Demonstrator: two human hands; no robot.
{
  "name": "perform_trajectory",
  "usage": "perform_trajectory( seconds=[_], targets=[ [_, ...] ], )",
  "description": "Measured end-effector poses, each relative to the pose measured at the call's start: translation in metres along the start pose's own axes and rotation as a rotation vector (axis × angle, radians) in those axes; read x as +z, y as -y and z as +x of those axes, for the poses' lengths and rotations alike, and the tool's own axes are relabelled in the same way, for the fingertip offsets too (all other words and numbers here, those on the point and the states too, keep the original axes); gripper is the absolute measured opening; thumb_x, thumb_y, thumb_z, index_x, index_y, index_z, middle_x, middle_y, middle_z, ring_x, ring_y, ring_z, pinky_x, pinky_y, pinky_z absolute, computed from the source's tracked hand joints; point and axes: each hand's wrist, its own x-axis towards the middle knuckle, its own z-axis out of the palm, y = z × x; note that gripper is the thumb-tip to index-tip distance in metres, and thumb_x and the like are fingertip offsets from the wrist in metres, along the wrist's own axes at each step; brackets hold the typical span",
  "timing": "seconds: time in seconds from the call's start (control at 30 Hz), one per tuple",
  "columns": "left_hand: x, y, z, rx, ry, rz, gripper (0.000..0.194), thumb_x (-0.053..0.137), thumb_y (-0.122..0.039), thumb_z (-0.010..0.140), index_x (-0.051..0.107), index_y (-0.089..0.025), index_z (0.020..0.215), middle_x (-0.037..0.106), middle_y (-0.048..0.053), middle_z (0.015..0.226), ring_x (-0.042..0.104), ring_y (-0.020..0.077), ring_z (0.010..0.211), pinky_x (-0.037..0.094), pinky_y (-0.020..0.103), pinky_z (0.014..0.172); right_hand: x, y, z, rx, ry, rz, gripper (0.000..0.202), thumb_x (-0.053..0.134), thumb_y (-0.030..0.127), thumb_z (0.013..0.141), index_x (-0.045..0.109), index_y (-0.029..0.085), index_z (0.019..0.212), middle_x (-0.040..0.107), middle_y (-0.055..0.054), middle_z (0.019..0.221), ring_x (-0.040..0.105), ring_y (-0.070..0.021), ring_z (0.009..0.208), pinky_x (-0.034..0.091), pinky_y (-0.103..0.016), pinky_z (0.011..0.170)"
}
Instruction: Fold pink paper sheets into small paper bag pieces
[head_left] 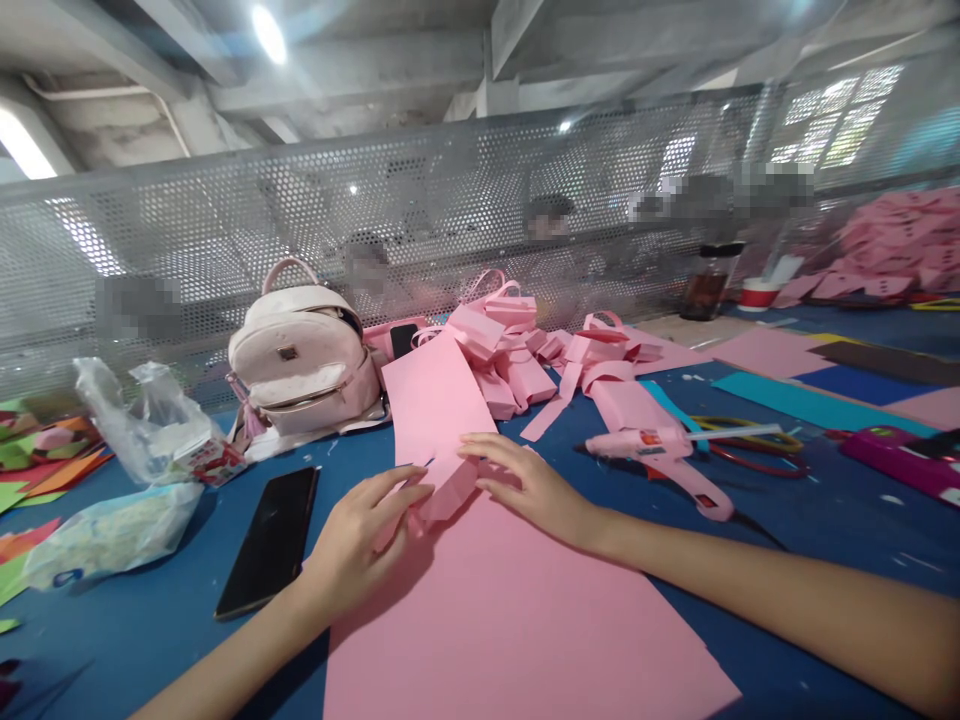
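Note:
A small folded pink paper piece [452,488] is between my two hands, above a large pink sheet [517,620] that lies in front of me. My left hand [367,540] grips its left end with curled fingers. At the other end my right hand [534,490] has its fingers and thumb around the paper's edge. Behind them lies another pink sheet [439,385], reaching toward a heap of folded pink paper boxes [499,335] with strip handles. A pink hot glue gun [652,448] with a glue stick in its back rests to the right of my right hand.
A black phone [268,540] lies left of my left hand. Behind it stand a pale pink backpack [300,350] and a plastic bag [139,420]. Coloured sheets [817,395] and a purple object [900,462] lie at right. A perforated metal screen [450,200] closes off the back.

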Motion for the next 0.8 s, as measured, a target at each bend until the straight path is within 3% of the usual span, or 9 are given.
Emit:
perform_trajectory(
  seconds=[0.13, 0.27, 0.43, 0.6, 0.8],
  targets=[
    [0.000, -0.005, 0.001, -0.080, 0.057, -0.060, 0.026, 0.053, -0.018, 0.094, 0.062, -0.023, 0.118, 0.061, 0.012, 0.136, 0.062, 0.0266, 0.121, 0.051, 0.040, 0.098, 0.000, 0.004, 0.001, -0.021, 0.012, 0.020, 0.029, 0.059, 0.021, 0.096, 0.064, 0.027, 0.124, 0.060, -0.007, 0.130, 0.056, -0.0202, 0.125, 0.045, -0.040, 0.109],
    [0.002, -0.004, 0.002, -0.125, 0.034, -0.102, 0.023, 0.050, -0.014, 0.094, 0.063, -0.023, 0.110, 0.063, 0.011, 0.133, 0.064, 0.0235, 0.118, 0.053, 0.035, 0.095, 0.000, 0.005, 0.001, -0.029, 0.004, 0.025, 0.027, 0.060, 0.020, 0.095, 0.065, 0.025, 0.121, 0.058, -0.009, 0.129, 0.055, -0.0217, 0.125, 0.044, -0.042, 0.109],
    [0.001, 0.002, 0.002, -0.132, 0.029, -0.145, 0.037, 0.045, -0.014, 0.097, 0.061, -0.024, 0.128, 0.062, 0.010, 0.136, 0.059, 0.0225, 0.126, 0.049, 0.037, 0.104, 0.000, 0.002, 0.000, -0.010, -0.004, 0.024, 0.027, 0.057, 0.026, 0.098, 0.064, 0.025, 0.124, 0.057, -0.010, 0.135, 0.052, -0.0232, 0.129, 0.041, -0.045, 0.112],
    [0.002, 0.006, 0.001, -0.126, 0.052, -0.165, 0.045, 0.046, -0.014, 0.096, 0.060, -0.028, 0.137, 0.058, 0.008, 0.143, 0.056, 0.0235, 0.130, 0.047, 0.040, 0.108, -0.001, 0.000, -0.001, 0.021, 0.041, 0.017, 0.034, 0.060, 0.031, 0.098, 0.063, 0.028, 0.131, 0.051, -0.009, 0.147, 0.040, -0.0259, 0.141, 0.030, -0.051, 0.118],
    [0.006, 0.007, 0.000, -0.154, 0.026, -0.199, 0.041, 0.049, -0.018, 0.099, 0.059, -0.029, 0.137, 0.061, 0.008, 0.140, 0.057, 0.0235, 0.129, 0.048, 0.040, 0.107, -0.001, 0.005, 0.001, 0.014, 0.101, 0.073, 0.036, 0.059, 0.031, 0.098, 0.060, 0.029, 0.134, 0.058, -0.007, 0.129, 0.056, -0.0199, 0.123, 0.044, -0.038, 0.107]
  ],
)
